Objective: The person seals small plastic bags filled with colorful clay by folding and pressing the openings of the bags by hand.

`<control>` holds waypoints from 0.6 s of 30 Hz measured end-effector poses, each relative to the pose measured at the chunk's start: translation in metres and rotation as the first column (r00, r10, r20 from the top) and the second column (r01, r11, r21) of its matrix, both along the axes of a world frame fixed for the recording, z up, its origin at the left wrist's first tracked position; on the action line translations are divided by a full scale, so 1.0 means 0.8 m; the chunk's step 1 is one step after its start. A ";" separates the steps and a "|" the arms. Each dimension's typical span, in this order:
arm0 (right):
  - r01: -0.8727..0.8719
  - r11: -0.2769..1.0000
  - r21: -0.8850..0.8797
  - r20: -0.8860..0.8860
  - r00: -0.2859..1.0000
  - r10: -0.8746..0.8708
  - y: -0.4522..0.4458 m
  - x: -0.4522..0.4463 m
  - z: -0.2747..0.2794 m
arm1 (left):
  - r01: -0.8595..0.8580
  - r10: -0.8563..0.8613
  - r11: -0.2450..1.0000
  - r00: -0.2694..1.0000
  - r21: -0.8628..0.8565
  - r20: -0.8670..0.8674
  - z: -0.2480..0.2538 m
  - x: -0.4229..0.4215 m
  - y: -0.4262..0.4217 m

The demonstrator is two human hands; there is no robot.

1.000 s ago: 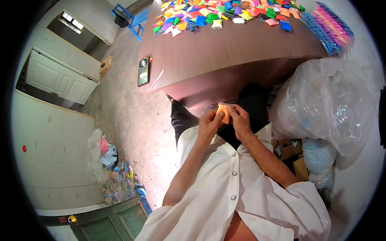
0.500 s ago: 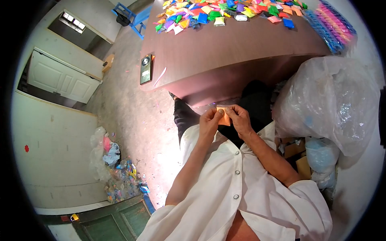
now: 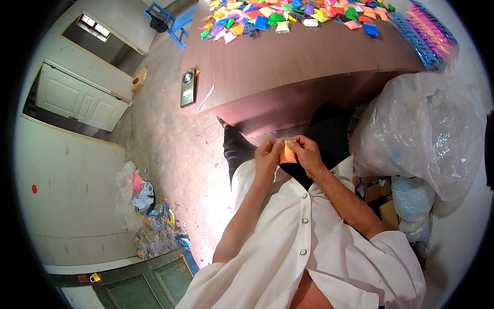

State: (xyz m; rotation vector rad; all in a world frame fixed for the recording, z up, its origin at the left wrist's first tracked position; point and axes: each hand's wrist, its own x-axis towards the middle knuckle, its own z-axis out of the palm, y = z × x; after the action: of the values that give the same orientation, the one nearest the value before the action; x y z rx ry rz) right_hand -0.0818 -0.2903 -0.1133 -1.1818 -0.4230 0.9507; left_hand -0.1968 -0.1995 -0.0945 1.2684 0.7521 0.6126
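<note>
An orange packet (image 3: 288, 154) is pinched between my two hands, over my lap and below the table's front edge. My left hand (image 3: 268, 154) grips its left side with thumb and fingers. On the other side, my right hand (image 3: 305, 152) has its thumb and fingers closed on the packet's upper right part. The fingers partly cover the packet's top. Many small coloured packets (image 3: 282, 27) lie spread along the far part of the brown table (image 3: 257, 62).
A dark phone (image 3: 188, 88) and a pale curved strip (image 3: 207, 97) lie at the table's left corner. Blue and pink packs (image 3: 423, 35) are at its right end. A large clear plastic bag (image 3: 417, 134) bulges on the right. Plastic litter (image 3: 157, 232) lies on the floor at left.
The orange packet has tilted so that its lower part hangs down between my hands, and my thumbs have shifted towards its top edge. The view has moved slightly.
</note>
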 end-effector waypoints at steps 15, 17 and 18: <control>0.124 0.991 -0.054 0.082 0.989 -0.119 0.002 -0.001 0.003 | 0.053 -0.052 0.999 0.998 0.009 -0.023 0.004 0.006 -0.008; 0.076 0.995 -0.056 0.079 0.994 -0.072 0.002 -0.001 0.003 | 0.044 -0.045 0.998 0.999 0.045 0.024 -0.007 0.006 -0.003; 0.028 0.998 -0.059 0.075 0.997 -0.024 0.002 -0.001 0.002 | 0.032 -0.033 0.998 0.999 0.051 0.021 -0.007 0.005 -0.001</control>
State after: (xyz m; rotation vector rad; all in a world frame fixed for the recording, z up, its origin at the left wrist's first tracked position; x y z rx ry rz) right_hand -0.0826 -0.2885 -0.1117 -1.2772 -0.4397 0.9044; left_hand -0.1928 -0.2003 -0.1001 1.3158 0.7005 0.6213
